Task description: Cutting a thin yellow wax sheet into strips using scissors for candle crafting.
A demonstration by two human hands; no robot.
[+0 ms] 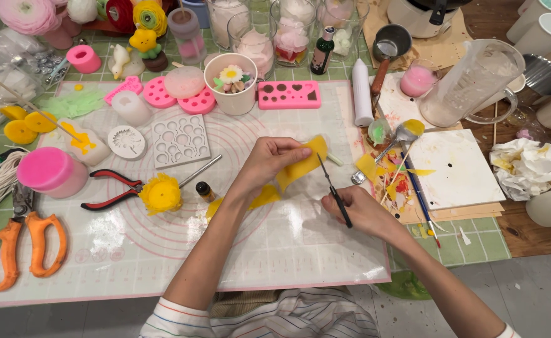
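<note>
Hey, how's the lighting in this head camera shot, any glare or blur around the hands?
Head view: bright, even light with soft shadows; glare patches on the clear mat; left hand, yellow sheet, right hand and scissors look sharp; edges bow slightly from the wide lens.

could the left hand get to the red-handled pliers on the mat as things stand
Probably yes, but not right away: the left hand is pinching a yellow wax sheet. The red-handled pliers lie uncovered on the mat to its left, with nothing between.

The left hand (269, 164) covers part of the yellow sheet (303, 161). The orange scissors (19, 243) blades hide under a pink jar (51, 171). Cups (548, 28) are cut off at the right edge.
</note>
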